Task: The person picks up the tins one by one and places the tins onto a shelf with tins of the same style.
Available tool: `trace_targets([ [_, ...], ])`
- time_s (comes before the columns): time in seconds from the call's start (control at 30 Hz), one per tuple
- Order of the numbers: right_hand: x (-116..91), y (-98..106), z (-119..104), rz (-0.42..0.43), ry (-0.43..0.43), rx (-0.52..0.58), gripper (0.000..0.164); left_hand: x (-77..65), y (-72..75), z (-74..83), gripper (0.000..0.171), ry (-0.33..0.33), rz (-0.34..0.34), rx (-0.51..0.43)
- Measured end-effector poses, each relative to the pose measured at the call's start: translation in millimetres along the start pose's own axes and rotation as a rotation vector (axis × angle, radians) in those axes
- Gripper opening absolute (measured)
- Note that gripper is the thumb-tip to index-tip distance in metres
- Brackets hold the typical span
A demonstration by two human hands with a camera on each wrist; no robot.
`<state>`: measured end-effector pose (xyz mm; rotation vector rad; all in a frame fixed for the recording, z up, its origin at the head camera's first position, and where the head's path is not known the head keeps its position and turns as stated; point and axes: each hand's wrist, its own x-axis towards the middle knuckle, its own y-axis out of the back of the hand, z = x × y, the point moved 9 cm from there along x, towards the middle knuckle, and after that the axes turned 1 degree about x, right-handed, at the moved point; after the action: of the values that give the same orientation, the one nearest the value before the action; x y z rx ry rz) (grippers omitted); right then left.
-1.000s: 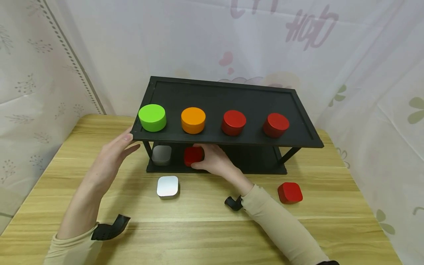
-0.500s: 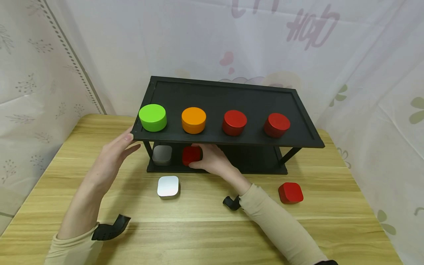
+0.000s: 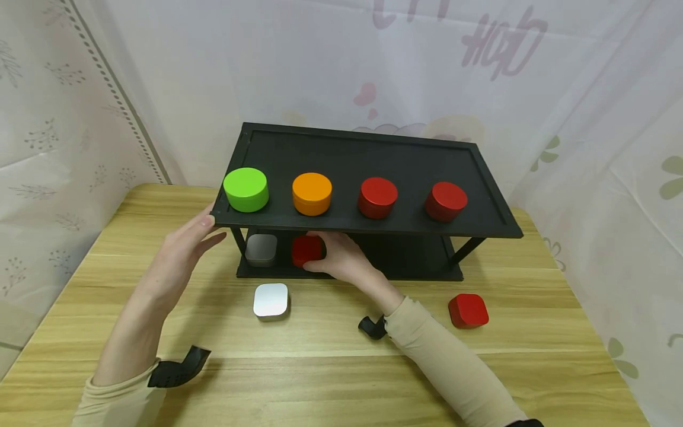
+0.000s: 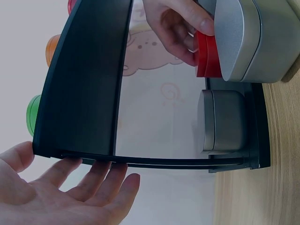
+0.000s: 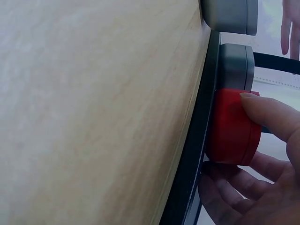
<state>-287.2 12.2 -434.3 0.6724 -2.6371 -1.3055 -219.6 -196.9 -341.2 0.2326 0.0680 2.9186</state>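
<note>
My right hand [image 3: 345, 256] holds a red square tin [image 3: 306, 251] by its sides, on the lower level of a black two-level shelf [image 3: 352, 151]. In the right wrist view the thumb lies at the red tin's [image 5: 233, 126] lid, with fingers on its opposite side. Left of it on that level stands a silver square tin [image 3: 261, 249]. My left hand [image 3: 178, 246] holds the shelf's upper board at its front left corner, the thumb on one side and fingers along the end in the left wrist view.
On the upper board stand a green round tin [image 3: 246, 190], an orange one [image 3: 312, 194] and two red ones [image 3: 377, 198]. A second silver tin [image 3: 270, 300] lies on the wooden table before the shelf. Another red square tin [image 3: 468, 311] sits at the right front.
My right hand and the red square tin have shifted slightly left along the lower level, toward the silver tin. My left hand stays at the shelf corner.
</note>
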Motion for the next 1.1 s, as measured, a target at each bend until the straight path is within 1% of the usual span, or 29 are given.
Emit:
trace_targets([
  [0.33,0,0,1,0.001,-0.009,-0.011,0.067,0.3,-0.3,-0.6,0.045,0.001,-0.003,-0.004],
  [0.5,1,0,1,0.005,-0.011,0.003,0.074,0.1,-0.1,-0.5,0.045,0.011,-0.001,0.003],
  [0.67,0,1,5,-0.01,-0.04,0.021,0.08,-0.1,0.1,-0.7,0.046,0.018,-0.002,0.009],
  [0.9,-7,6,14,-0.018,-0.075,0.062,0.081,0.0,-0.6,-1.1,0.045,0.009,-0.006,0.0],
  [1.1,-15,13,18,0.01,-0.066,0.081,0.08,-0.3,-0.7,-0.1,0.045,0.004,-0.002,-0.004],
])
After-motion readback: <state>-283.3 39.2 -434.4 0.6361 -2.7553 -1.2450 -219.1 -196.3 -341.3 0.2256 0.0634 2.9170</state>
